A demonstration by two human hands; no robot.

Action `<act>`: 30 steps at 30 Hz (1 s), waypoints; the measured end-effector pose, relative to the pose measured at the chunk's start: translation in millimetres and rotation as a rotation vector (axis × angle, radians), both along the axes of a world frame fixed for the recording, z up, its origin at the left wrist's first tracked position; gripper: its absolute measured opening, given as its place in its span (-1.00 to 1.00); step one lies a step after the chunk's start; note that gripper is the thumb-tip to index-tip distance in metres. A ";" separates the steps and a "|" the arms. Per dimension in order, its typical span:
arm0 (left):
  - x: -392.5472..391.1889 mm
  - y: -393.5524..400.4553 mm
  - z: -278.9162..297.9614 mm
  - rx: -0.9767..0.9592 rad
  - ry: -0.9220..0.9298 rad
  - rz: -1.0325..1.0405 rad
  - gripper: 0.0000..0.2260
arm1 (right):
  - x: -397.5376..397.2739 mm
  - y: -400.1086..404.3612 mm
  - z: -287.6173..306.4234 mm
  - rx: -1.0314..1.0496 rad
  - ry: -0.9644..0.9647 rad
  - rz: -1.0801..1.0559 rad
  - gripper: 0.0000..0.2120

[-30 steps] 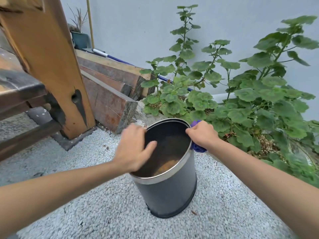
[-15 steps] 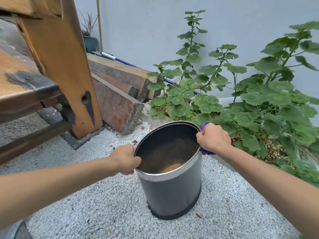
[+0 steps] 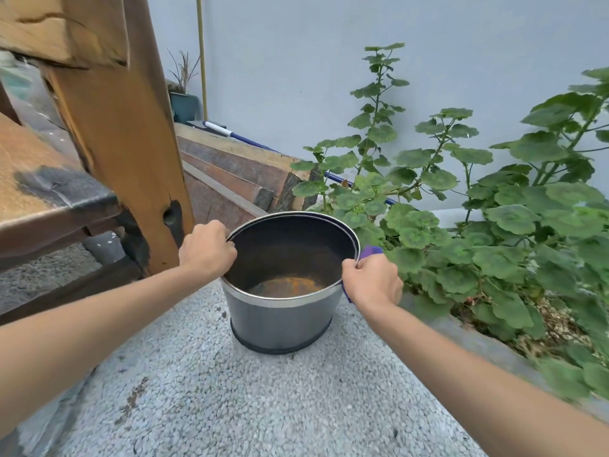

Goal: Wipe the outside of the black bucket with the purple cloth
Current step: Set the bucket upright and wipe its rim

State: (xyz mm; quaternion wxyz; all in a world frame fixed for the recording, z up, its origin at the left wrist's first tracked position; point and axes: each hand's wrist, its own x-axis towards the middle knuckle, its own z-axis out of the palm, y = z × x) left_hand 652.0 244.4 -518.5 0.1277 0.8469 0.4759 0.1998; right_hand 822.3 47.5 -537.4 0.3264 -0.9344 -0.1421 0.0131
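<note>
Presently the bucket (image 3: pixel 280 321) stands upright on gravel (image 3: pixel 263 407), left hand (image 3: pixel 207 249) gripping its rim, right hand (image 3: pixel 370 282) clutching the cloth (image 3: pixel 370 250) (mostly hidden) against its side.

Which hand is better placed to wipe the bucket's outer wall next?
Right, most likely. The right hand already holds the purple cloth against the black bucket, at its right side. The left hand grips the opposite rim, steadying it.

— What's off to the right?
— Green leafy plants (image 3: pixel 494 232) in a bed.
— And left?
— A wooden post (image 3: pixel 125 153), stacked planks (image 3: pixel 237 173), pebbled ground (image 3: pixel 263 407), grey wall (image 3: pixel 313 61) behind.
</note>
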 end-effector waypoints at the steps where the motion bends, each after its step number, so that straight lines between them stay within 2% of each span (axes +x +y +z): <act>1: 1.7 6.4 -4.5 -0.001 -0.012 0.005 -0.81 | 0.2 8.8 -3.8 -0.001 -0.003 -0.001 -0.67; 6: 10.7 28.3 -32.9 -0.057 -0.077 0.003 -0.76 | 2.9 32.2 -25.6 -0.007 0.001 -0.026 -0.63; 10: 18.5 34.9 -41.6 -0.242 -0.290 -0.006 -0.72 | 12.6 42.6 -33.7 0.055 0.014 -0.036 -0.64; 13: 16.9 33.5 -45.0 -0.233 -0.346 0.007 -0.67 | 13.0 43.8 -39.1 0.089 0.008 -0.031 -0.62; 18: 13.3 28.4 -44.8 -0.183 -0.248 0.043 -0.65 | 5.2 43.1 -34.6 0.088 0.067 -0.033 -0.59; 23: 8.5 17.3 -22.3 -0.036 0.010 -0.034 -0.52 | -8.2 22.2 -16.8 0.018 0.045 0.097 -0.48; 26: 8.0 7.6 -3.8 0.112 0.068 -0.172 -0.39 | -19.4 -2.0 -0.7 -0.043 -0.129 0.248 -0.73; 27: 9.2 2.9 5.1 0.182 0.097 -0.226 -0.36 | -19.7 -7.8 3.5 -0.065 -0.199 0.319 -0.75; 30: 20.4 -13.2 33.8 0.263 0.200 -0.376 -0.28 | -24.3 -16.4 23.9 -0.102 -0.329 0.483 -0.42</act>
